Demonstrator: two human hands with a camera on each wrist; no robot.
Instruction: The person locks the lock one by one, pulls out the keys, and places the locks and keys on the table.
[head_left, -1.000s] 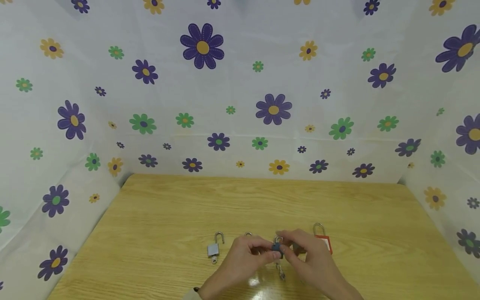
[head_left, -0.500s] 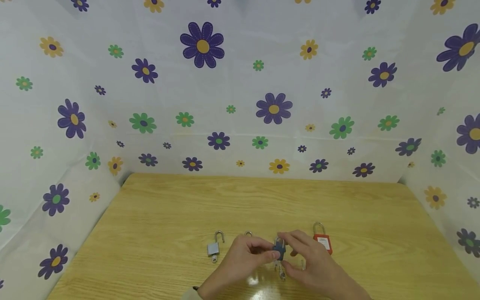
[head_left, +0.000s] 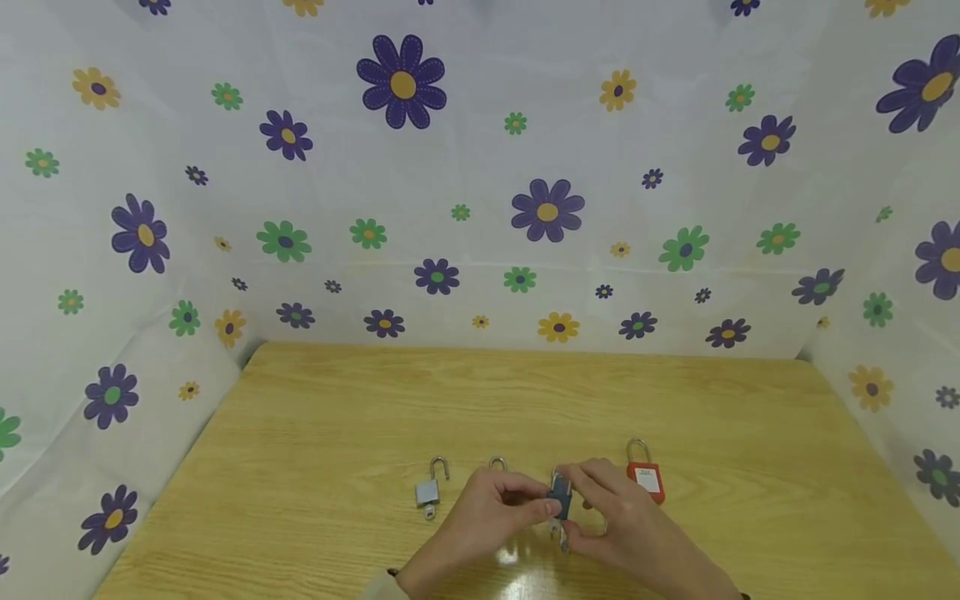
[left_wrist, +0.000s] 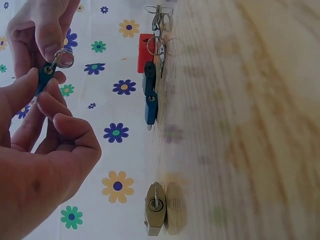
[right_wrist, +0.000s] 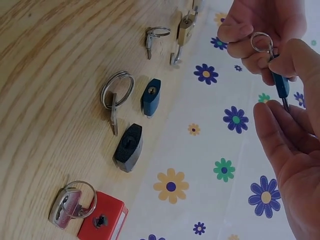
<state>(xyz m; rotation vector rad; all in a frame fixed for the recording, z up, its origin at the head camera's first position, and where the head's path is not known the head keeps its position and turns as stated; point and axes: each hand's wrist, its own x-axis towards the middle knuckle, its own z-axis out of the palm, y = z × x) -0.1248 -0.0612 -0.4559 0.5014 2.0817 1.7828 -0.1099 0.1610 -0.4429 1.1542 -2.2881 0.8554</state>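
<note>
Between both hands, above the table, is a small blue padlock [head_left: 559, 497] with its shackle pointing away. My left hand [head_left: 497, 510] pinches the body between thumb and fingers. The right hand [head_left: 633, 518] spans it lengthwise, fingertips at the shackle and thumb at the keyhole end. A key sits in the keyhole, and its key ring [right_wrist: 261, 42] hangs there in the right wrist view. The left wrist view also shows this ring [left_wrist: 64, 58] beside the right thumb. Whether the shackle is locked in cannot be made out.
On the wooden table [head_left: 315, 433] lie a silver padlock [head_left: 427, 493] with its shackle swung open and a red padlock [head_left: 647, 482]. The right wrist view adds another blue padlock [right_wrist: 151, 97], a black padlock [right_wrist: 128, 149] and loose keys [right_wrist: 114, 105] on rings. Flowered cloth [head_left: 480, 167] surrounds the table.
The right fingers and thumb have spread from the padlock's side to its shackle and keyhole end. The red padlock shows more fully. The left hand keeps its pinch.
</note>
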